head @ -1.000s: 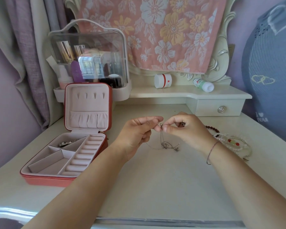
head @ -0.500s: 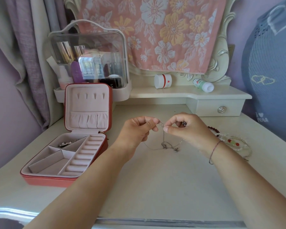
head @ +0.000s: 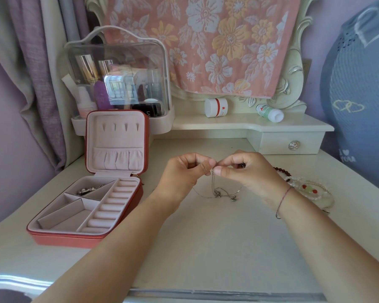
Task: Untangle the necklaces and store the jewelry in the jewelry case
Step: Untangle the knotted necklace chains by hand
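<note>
A tangle of thin silver necklaces (head: 222,192) hangs from my fingertips down onto the white dressing table (head: 206,248). My left hand (head: 184,173) and my right hand (head: 247,171) meet thumb to thumb above it, both pinching the chain at its top. The red jewelry case (head: 90,239) stands open at the left, lid upright, with a silver piece (head: 89,189) lying in its back compartment. A dark bead bracelet (head: 281,170) and a clear bead bracelet (head: 311,189) lie to the right of my right wrist.
A clear cosmetics box (head: 118,79) stands behind the case. A white jar (head: 216,107) and a small bottle (head: 270,113) lie on the raised shelf, which has a little drawer (head: 291,142). A floral cloth covers the mirror; a blue cushion is at the far right.
My fingertips spread slightly apart along the chain half a second ago, then came back together. The tangle still hangs at the same place on the table.
</note>
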A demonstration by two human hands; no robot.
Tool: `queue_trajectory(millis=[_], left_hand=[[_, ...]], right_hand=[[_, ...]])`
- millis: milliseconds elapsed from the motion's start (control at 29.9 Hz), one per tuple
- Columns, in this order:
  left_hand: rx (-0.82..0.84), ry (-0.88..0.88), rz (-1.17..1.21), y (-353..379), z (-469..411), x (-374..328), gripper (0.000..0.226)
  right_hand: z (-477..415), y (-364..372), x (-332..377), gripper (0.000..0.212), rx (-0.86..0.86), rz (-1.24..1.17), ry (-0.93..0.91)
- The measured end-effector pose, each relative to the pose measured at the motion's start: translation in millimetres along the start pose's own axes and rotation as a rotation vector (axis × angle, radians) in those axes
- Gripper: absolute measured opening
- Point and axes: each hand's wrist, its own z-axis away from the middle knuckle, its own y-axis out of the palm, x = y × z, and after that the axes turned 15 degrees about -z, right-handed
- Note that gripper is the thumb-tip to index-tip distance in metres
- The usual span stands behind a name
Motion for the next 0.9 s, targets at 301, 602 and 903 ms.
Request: queue_trajectory(millis=[301,602,903], left_hand=[[-0.023,0.006,-0.023,1.3,0.4,-1.9,0.018],[-0.021,0.001,-0.019,2.0,1.3,-3.4,0.017],[-0.030,-0.062,-0.098,0.6,-1.3,1.0,0.019]], right_hand=[[0.2,-0.8,-0.8,0.003,0.010,-0.085,0.073],[-1.4,0.4,-4.2,0.003,0.045,-0.096,0.089],[-1.0,-4.0,-0.5,0.008,-0.013,-0.188,0.093]])
